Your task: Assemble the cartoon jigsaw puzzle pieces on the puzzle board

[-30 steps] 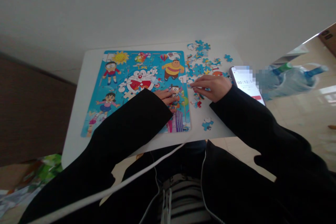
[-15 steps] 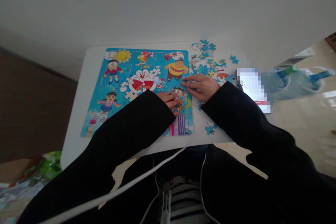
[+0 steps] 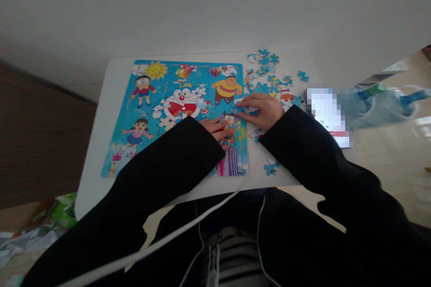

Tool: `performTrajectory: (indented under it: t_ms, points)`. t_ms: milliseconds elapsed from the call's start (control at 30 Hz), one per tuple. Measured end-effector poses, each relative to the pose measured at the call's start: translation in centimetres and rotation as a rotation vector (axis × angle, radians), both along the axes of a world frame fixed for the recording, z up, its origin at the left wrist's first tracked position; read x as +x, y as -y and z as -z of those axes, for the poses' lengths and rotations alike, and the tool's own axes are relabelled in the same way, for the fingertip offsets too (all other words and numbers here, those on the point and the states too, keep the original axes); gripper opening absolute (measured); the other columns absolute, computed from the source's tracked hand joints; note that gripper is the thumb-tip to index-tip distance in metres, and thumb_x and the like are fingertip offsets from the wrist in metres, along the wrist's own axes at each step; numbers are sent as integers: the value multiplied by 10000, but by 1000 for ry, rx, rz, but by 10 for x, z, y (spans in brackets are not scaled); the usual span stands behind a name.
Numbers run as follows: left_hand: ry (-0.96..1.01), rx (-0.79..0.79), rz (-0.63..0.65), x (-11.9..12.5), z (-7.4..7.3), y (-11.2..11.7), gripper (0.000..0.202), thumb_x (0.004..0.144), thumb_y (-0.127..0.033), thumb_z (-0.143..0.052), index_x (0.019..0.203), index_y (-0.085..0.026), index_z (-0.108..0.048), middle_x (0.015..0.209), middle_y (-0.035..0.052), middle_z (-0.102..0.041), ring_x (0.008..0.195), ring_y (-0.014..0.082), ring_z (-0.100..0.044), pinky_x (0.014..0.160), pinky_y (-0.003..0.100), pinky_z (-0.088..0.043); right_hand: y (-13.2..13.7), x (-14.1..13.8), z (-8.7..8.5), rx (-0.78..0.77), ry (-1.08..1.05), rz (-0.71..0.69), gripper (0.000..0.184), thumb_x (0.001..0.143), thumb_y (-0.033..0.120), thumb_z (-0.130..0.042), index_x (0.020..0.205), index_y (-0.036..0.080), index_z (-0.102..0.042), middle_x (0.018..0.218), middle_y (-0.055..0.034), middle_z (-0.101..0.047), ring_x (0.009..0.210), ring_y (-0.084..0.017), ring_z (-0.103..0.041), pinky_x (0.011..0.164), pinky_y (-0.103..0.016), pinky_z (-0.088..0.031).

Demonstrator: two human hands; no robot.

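A cartoon jigsaw puzzle (image 3: 158, 81) in a blue frame lies on a white table, largely filled in, with gaps around the middle. My left hand (image 3: 217, 129) rests flat on its lower right part, fingers stretched out and apart, partly covering a figure with glasses. My right hand (image 3: 264, 110) is at the puzzle's right edge, palm down, its thumb and forefinger apart at the border beside that figure. No piece shows clearly between its fingertips. Loose puzzle pieces (image 3: 264, 58) are scattered right of the frame, some partly hidden by my right hand.
A phone (image 3: 325, 110) with a blurred screen lies at the table's right side. Clear plastic bags (image 3: 380, 105) are beyond it. A few pieces (image 3: 271, 167) lie near the front edge of the white table (image 3: 92, 188). A white cord (image 3: 168, 236) crosses in front of my body.
My right thumb and forefinger have spread apart and drawn slightly to the right. My left hand stays in place on the puzzle. The view has shifted a little.
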State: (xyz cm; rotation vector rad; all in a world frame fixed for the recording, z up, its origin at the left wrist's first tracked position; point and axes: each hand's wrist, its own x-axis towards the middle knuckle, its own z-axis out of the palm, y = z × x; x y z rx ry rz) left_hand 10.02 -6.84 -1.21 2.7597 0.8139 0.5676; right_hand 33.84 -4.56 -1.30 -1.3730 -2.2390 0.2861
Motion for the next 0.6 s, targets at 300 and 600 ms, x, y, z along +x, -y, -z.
performTrajectory:
  t_ms: [300, 600]
  points:
    - [-27, 10, 19, -1, -1, -1, 383, 901, -358, -444, 1155, -116, -597, 1225, 147, -562, 1192, 276, -499, 971, 436, -422, -2, 1, 0, 61, -113, 49, 250, 787, 400, -630, 935, 222, -723, 961, -53, -700, 843, -188, -615, 726, -313, -481]
    - [-29, 77, 6, -1, -2, 1, 356, 911, -374, -432, 1101, -143, -626, 1179, 111, -598, 1139, 245, -544, 961, 395, -437, -2, 0, 1, 106, -157, 40, 221, 784, 375, -642, 891, 201, -728, 932, -66, -705, 784, -165, -612, 684, -294, -485]
